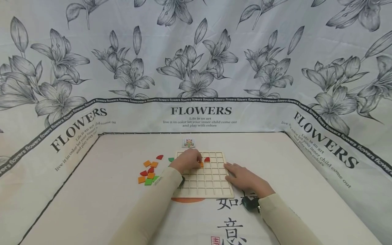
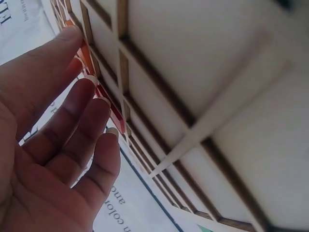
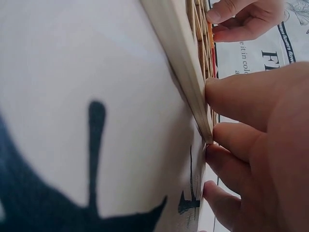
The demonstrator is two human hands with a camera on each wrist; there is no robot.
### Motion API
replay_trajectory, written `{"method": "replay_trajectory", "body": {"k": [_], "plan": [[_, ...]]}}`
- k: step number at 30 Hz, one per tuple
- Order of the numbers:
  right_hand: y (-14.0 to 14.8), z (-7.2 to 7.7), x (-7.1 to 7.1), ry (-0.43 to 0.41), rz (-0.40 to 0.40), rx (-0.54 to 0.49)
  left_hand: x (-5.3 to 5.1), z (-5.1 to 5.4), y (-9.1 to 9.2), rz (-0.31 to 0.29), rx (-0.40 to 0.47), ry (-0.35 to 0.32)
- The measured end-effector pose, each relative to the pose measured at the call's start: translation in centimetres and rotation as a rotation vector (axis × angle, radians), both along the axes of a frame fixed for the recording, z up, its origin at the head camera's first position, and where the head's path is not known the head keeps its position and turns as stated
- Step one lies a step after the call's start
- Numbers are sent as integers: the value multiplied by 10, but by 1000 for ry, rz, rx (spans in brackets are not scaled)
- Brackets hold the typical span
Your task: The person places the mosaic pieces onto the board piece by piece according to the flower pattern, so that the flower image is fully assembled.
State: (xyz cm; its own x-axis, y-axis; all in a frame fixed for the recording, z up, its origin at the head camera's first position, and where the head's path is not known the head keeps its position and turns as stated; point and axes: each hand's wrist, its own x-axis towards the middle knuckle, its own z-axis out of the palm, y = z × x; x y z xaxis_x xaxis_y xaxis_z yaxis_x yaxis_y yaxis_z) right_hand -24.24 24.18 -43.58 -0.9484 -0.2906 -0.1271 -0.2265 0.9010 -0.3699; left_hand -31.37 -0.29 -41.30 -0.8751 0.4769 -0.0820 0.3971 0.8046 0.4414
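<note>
A pale wooden grid board [image 1: 211, 185] lies on the table. Over its upper part, my left hand [image 1: 186, 160] pinches an orange square tile [image 1: 201, 165] between thumb and index finger, down at a cell; the fingers partly hide the tile. In the left wrist view, the other fingers of that hand are loosely bent beside the grid. A red quarter-round piece [image 1: 207, 159] sits in a cell just right of the orange tile. My right hand [image 1: 245, 177] rests at the board's right side, its extended fingertips touching the edge [image 3: 190, 82].
Left of the board lie loose orange tiles [image 1: 147, 163], red quarter-round pieces [image 1: 159, 157] and green pieces [image 1: 148, 181]. Another green piece [image 1: 171, 159] is near the board's upper left corner. Behind the board is a small pattern card [image 1: 188, 143]. A floral curtain [image 1: 196, 81] surrounds the table.
</note>
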Motion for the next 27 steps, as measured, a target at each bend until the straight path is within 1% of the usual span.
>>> {"method": "replay_trajectory", "body": {"k": [3,7,10,12,17,20,22,25,27], "plan": [[1,0,0,-3,-3,3,0,-1,-1,5,9,-8],[1,0,0,-6,-6,-1,-2,-2,-3,-13,11,-5],[1,0,0,-5,-1,-1,-3,-4,-8,-32,0,9],[1,0,0,-3,2,3,-4,-4,-14,-32,-6,18],[1,2,-1,-2,6,7,-8,1,-34,-10,-37,37],[1,3,-1,-4,9,7,-10,2,-49,-14,-56,65],[1,3,-1,-3,14,6,-10,2,-59,-15,-54,77],[0,4,0,-9,13,-1,-9,4,-72,4,-70,78],[0,3,1,-11,14,-5,-9,6,-81,28,-73,62]]}}
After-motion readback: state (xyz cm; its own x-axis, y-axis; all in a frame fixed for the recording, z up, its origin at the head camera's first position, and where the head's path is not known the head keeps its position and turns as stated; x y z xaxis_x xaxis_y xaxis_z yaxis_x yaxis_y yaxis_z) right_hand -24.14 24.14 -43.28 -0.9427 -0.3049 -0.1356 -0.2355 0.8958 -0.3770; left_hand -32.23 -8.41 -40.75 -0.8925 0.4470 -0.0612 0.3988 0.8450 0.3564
